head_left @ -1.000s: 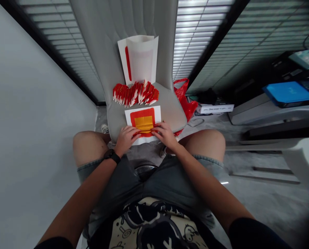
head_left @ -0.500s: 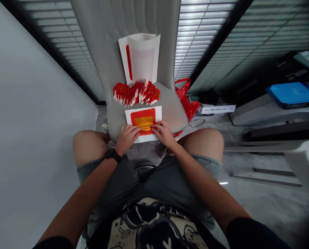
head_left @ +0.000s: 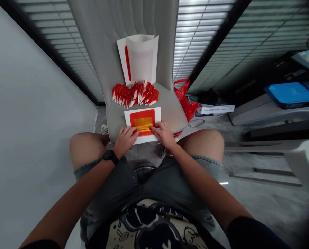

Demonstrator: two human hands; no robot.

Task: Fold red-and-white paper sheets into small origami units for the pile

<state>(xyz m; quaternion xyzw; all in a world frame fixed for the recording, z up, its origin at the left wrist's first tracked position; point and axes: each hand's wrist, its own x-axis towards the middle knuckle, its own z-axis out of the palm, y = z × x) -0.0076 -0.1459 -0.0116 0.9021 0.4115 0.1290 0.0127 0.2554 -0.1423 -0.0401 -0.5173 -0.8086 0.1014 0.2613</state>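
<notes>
A sheet of white joss paper (head_left: 143, 121) with a red square and a gold centre lies on the front of the grey chair seat. A narrow crease or fold runs across its gold part, nearer to me. My left hand (head_left: 125, 140) has its fingertips closed on the left end of this fold. At the right end, my right hand (head_left: 164, 134) pinches the fold between thumb and fingers. Just behind the sheet stands a row of folded red-and-white papers (head_left: 135, 94). Curled white sheets (head_left: 140, 60) with a red stripe lean against the chair's backrest.
The grey chair (head_left: 171, 103) stands between my knees. A red plastic bag (head_left: 187, 102) is at its right side. Farther right are a white box (head_left: 215, 109) on the floor, a blue box (head_left: 293, 95) and a white chair (head_left: 306, 166). Window blinds (head_left: 193, 31) are behind.
My left hand has shifted slightly left and down along the fold. The right hand remains at the fold's right end. The view has moved a little.
</notes>
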